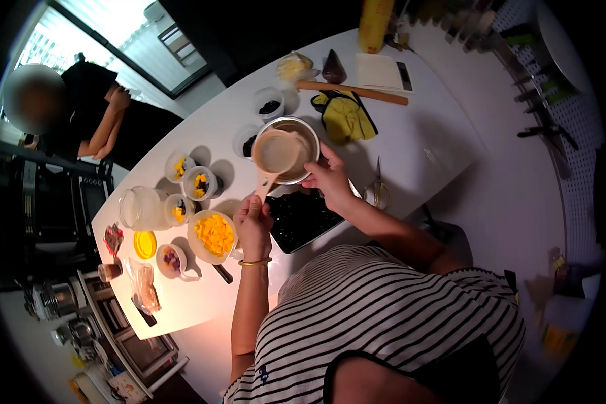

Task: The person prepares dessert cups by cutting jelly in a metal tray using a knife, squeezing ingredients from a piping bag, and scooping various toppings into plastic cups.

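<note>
A person in dark clothing (pixel 133 128) stands at the far left, arms bent, beyond a white table (pixel 202 303) where a clear jar (pixel 138 209), a yellow lid (pixel 145 245) and 3 clear cups (pixel 211 179) of yellow and dark pieces sit near a white bowl (pixel 192 242) of yellow cubes (pixel 215 234). To the right, the worker's left hand (pixel 253 223) is closed around the handle of a peach-coloured strainer (pixel 278 152), which is poised over the mouth of a steel bowl (pixel 316 138). The right hand (pixel 326 176) clamps the bowl's near right side, thumb at the rim. Just below lies a tray of glossy black jelly (pixel 299 221); scissors (pixel 380 194) rest farther right. The strainer, gripped only by its handle, could tip if the left wrist rolls, and the bowl, pinched on 1 side, could tilt if the fingers slacken; either slip might send drips onto the jelly. The strainer shows a round, pale, smooth-looking rim and a greyish centre, though whether that is mesh or contents cannot be told. The bowl has a bright silver rim and a brownish interior, its fill level unclear.
</note>
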The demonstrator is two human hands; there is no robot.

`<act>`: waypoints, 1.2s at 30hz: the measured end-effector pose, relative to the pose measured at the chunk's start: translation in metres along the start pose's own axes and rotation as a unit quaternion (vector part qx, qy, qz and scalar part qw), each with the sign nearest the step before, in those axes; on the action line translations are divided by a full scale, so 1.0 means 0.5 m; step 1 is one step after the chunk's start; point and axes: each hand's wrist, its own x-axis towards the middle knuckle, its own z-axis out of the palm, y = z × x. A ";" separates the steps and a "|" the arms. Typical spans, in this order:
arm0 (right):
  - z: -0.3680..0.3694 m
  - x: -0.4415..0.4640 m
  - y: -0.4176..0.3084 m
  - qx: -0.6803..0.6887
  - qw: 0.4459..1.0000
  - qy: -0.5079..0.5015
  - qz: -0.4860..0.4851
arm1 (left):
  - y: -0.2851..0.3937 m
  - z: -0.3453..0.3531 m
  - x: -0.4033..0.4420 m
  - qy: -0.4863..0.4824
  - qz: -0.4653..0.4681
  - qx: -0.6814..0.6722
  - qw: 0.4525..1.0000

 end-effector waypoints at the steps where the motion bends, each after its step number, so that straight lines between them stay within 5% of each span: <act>1: -0.008 -0.003 0.002 0.003 1.000 0.011 -0.001 | -0.005 0.001 -0.001 -0.008 -0.007 0.004 1.000; 12: -0.236 0.011 0.014 -0.015 0.990 0.132 0.050 | -0.127 0.101 0.019 -0.142 -0.117 0.006 0.983; 19: -0.353 0.089 0.062 0.000 0.970 0.223 0.098 | -0.196 0.175 0.057 -0.147 -0.162 -0.013 0.976; 36: -0.291 0.304 0.097 -0.008 0.987 0.057 0.151 | -0.250 0.244 0.123 -0.054 -0.180 -0.152 0.970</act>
